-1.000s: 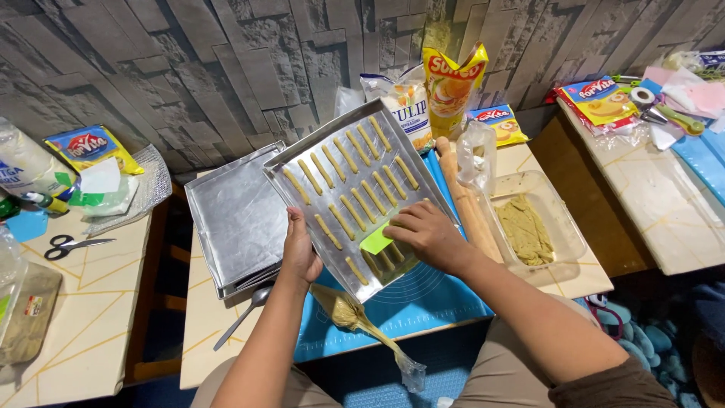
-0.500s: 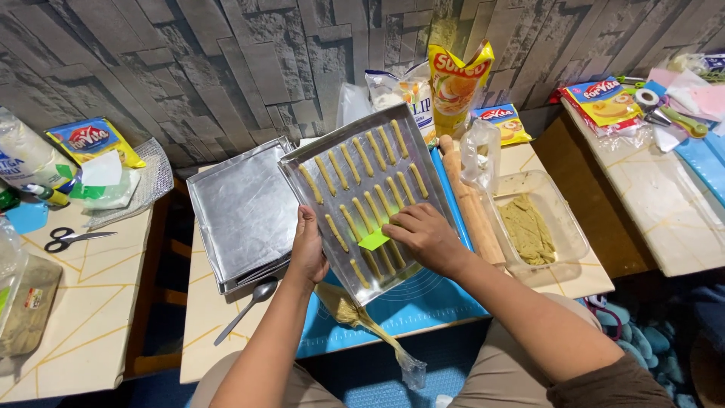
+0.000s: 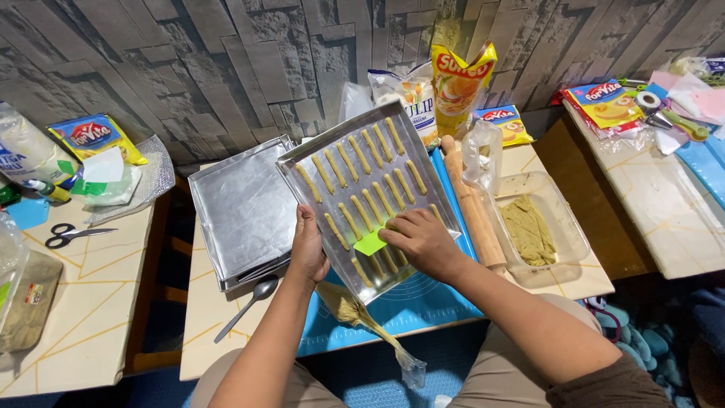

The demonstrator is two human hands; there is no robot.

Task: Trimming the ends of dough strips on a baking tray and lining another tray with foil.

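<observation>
the person's left hand (image 3: pixel 308 249) grips the near-left edge of a shiny rectangular metal baking tray (image 3: pixel 368 193), thumb on top, tilting it up off a blue silicone mat (image 3: pixel 423 302). rows of thin pale dough sticks (image 3: pixel 355 189) lie across the tray. the right hand (image 3: pixel 419 240) rests on the tray's near-right part, fingers curled over a small lime-green flat scraper (image 3: pixel 370 243) pressed among the nearest sticks.

just left of the tray sits a stack of empty metal baking trays (image 3: pixel 242 210), and a metal spoon (image 3: pixel 248 305) lies near the stack's front corner. below the tray, partly under it, a clear plastic piping bag with tan dough (image 3: pixel 362 321) stretches toward the table's front edge. right of the tray a long wooden rolling pin (image 3: pixel 470 204) lies lengthwise, and beyond it a clear plastic rectangular container holding flattened dough (image 3: pixel 532 227). behind the tray stands a yellow pouch of cooking oil (image 3: pixel 459 83) against the grey stone-patterned wall (image 3: pixel 226 60). far left of the tray, on a separate pale table, lie black-handled scissors (image 3: pixel 72 236).
</observation>
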